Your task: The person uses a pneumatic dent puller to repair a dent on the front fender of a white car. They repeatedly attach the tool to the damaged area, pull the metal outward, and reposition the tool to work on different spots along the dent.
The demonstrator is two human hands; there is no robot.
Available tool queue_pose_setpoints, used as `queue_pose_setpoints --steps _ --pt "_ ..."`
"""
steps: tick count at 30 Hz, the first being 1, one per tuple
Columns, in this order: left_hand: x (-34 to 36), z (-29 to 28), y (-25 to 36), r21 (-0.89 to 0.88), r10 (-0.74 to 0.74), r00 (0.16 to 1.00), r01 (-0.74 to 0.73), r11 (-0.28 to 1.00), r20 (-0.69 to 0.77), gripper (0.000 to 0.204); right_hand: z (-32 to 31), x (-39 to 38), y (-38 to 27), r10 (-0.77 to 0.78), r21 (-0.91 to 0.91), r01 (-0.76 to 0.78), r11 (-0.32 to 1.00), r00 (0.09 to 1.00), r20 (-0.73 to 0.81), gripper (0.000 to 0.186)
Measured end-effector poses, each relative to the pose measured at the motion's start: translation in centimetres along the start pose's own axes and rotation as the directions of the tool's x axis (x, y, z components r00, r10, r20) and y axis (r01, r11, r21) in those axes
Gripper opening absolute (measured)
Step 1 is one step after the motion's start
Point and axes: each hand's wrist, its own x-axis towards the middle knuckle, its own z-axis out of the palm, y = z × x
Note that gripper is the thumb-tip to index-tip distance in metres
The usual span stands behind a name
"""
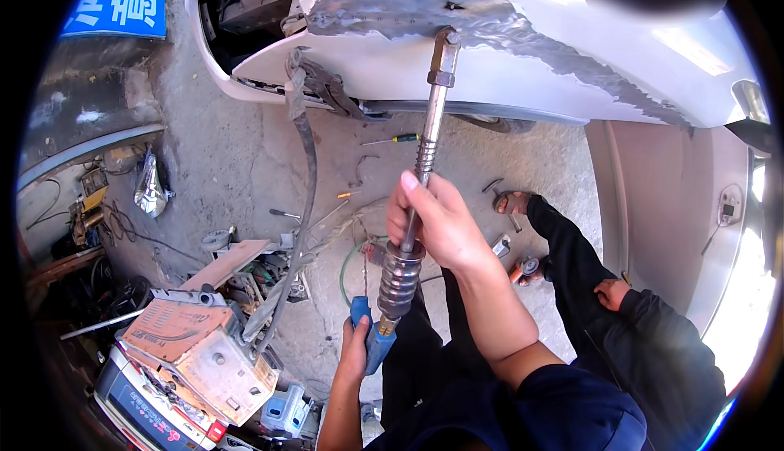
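Observation:
My right hand [433, 226] is wrapped round the shaft of a long metal slide-hammer tool [435, 112], just above its ribbed sliding weight [400, 283]. My left hand [353, 349] grips the blue handle [380, 346] at the tool's lower end. The top of the tool touches or nearly touches a scraped grey metal patch [367, 10] on a white car body panel [539, 91]. A metal clamp [331, 83] on a thick grey cable [306, 165] hangs at the panel's lower edge, left of the tool.
A co-worker [653, 353] in dark clothes stands close on my right, beside an open car door [661, 206]. A screwdriver [404, 138] and other tools lie on the concrete floor [204, 124]. A boxy machine [196, 361], boards and cables clutter the lower left.

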Motion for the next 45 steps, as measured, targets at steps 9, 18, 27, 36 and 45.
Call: queue_pose_setpoints --steps 9,18,27,36,45 --pt "-0.4 0.1 0.5 0.083 0.063 0.997 -0.058 0.995 -0.051 0.066 2.2 2.1 -3.1 -0.139 0.031 0.142 0.989 0.987 -0.079 0.031" --pt "0.5 -1.5 0.1 0.042 0.091 0.994 -0.089 0.995 -0.059 0.055 1.7 -0.6 3.5 -0.218 -0.325 0.203 0.924 0.976 -0.011 0.029" --pt "-0.2 -1.4 -0.9 0.062 0.101 0.995 -0.102 0.993 0.009 0.06 -0.1 3.0 1.8 -0.222 0.635 -0.312 0.706 0.754 0.618 0.064" --pt "1.2 -2.0 -1.6 0.065 0.069 0.998 -0.069 0.995 0.007 0.047 3.5 -2.0 0.7 -0.16 -0.049 0.154 0.987 0.971 -0.178 0.047" --pt "1.4 -1.0 -1.6 0.065 0.056 0.998 -0.057 0.996 0.018 0.047 2.2 -0.7 -0.6 -0.072 -0.002 0.073 0.997 0.981 -0.183 0.047"
